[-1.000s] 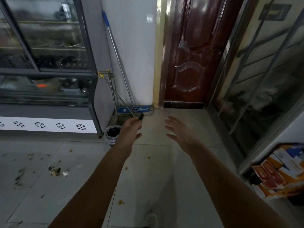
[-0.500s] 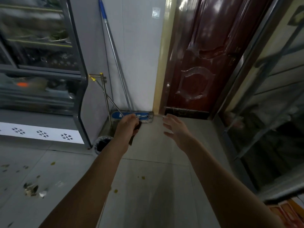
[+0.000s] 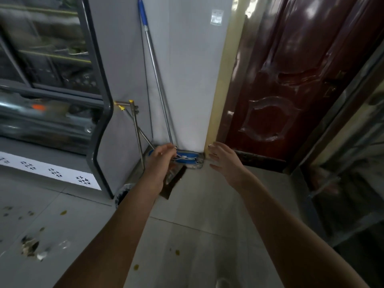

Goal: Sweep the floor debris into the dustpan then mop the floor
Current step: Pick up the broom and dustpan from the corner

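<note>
A flat mop leans in the corner, its metal handle with a blue grip (image 3: 158, 80) against the white wall and its blue head (image 3: 187, 159) on the floor. Left of it stand two thin metal handles with yellow ends (image 3: 136, 125); their lower parts are hidden behind my arm. My left hand (image 3: 160, 163) reaches to just in front of the mop head, fingers pinched on a dark flat object (image 3: 174, 181) that hangs blurred below it. Spread open and holding nothing, my right hand (image 3: 225, 163) hovers right of the mop head. Debris (image 3: 31, 247) lies on the tiles at lower left.
A glass-fronted display cooler (image 3: 52, 90) fills the left side. A small lined bin (image 3: 123, 193) sits at its corner. A dark red door (image 3: 291, 90) stands right of the corner, with a glass-panelled unit (image 3: 353, 152) beyond. Yellow spots (image 3: 136, 267) dot the grey floor tiles.
I have moved closer to the corner. Both hands now reach nearly to the mop head, and the dark object hangs below my left hand.
</note>
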Motion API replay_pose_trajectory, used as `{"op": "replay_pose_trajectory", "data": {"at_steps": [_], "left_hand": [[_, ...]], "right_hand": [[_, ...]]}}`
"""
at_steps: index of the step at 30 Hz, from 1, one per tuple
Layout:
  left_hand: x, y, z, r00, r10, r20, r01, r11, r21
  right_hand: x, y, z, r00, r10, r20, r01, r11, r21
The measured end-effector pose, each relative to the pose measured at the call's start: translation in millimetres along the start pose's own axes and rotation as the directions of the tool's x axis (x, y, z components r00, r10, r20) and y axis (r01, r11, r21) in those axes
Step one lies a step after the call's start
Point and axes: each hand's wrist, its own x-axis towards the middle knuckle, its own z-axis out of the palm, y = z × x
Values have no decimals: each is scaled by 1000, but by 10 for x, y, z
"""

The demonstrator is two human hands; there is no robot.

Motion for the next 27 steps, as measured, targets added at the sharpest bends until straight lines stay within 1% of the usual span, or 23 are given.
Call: {"op": "replay_pose_trajectory", "data": {"at_steps": [3,7,10,13,19,23,27], "left_hand": [[314,13,352,996,-5,-90,0,999,-54],[671,-4,836,981,-29,-193,18,998,-61],[902,-51,1160,967,-19,-252,6,999,-52],[1094,-87,1381,962,-25,-270,9,998,-63],[1493,-91,1541,928,-51,-369,42,999,-32],[1941,-46,1518,904,-57,-424,26,997,-77],[2507,-78,1459,879,-70,-472,16,993,-117]], "right_hand": [[517,-136,-228,998,9,65,-10,1000,15],[1133,-344,-529,991,52,126,-54,998,12],[1490,-461,-682,984,66,166,-62,998,-30],[1789,-506,-801,975,62,211,-53,997,-49],[2301,-564,-960,957,119,265,-109,993,-53],[2783,-609,-907,937,110,332,-72,990,-124],[3336,-663,-681,919,130,373,-66,982,-179]]}}
